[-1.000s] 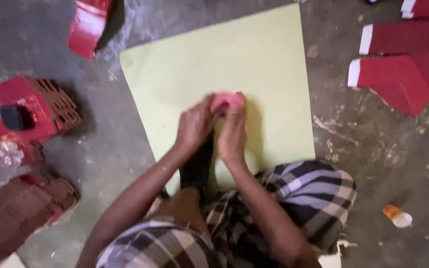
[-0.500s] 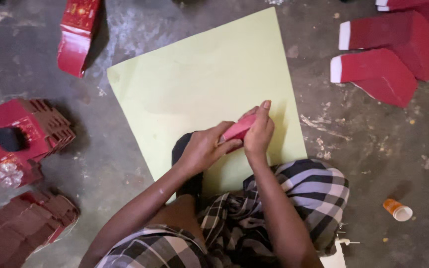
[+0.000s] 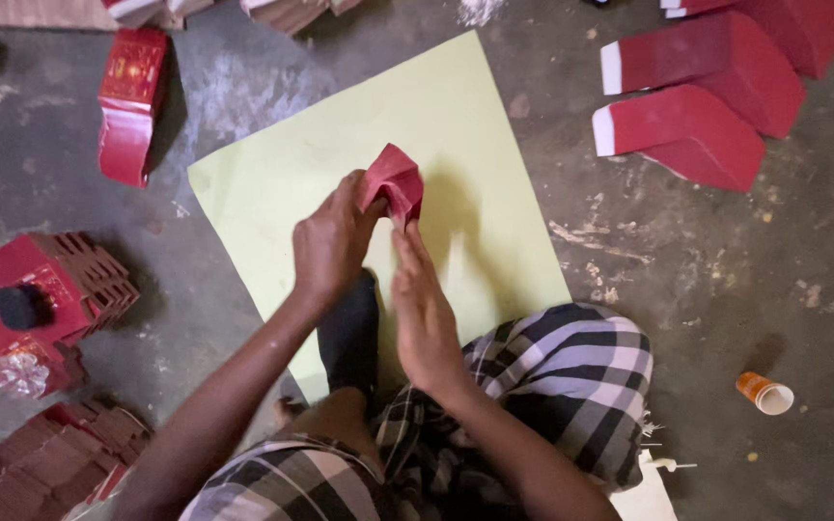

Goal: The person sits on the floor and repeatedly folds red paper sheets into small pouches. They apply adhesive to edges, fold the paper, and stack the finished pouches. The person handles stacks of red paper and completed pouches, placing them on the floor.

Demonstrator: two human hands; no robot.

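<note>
A small red folded paper piece is held up above a large pale yellow sheet that lies on the grey floor. My left hand grips the piece's left side with the fingertips. My right hand reaches up from below, its fingertips touching the piece's lower edge. Both forearms rise from my lap, where checked cloth covers my knees. A dark foot rests on the sheet under my hands.
Flat red packs with white ends lie at the upper right. A red packet lies at the upper left. Stacks of small red boxes sit at the left and lower left. A small orange cup lies at the right.
The red piece has gone from pressed on the sheet to lifted up and opened out between both hands. The view has shifted slightly.
</note>
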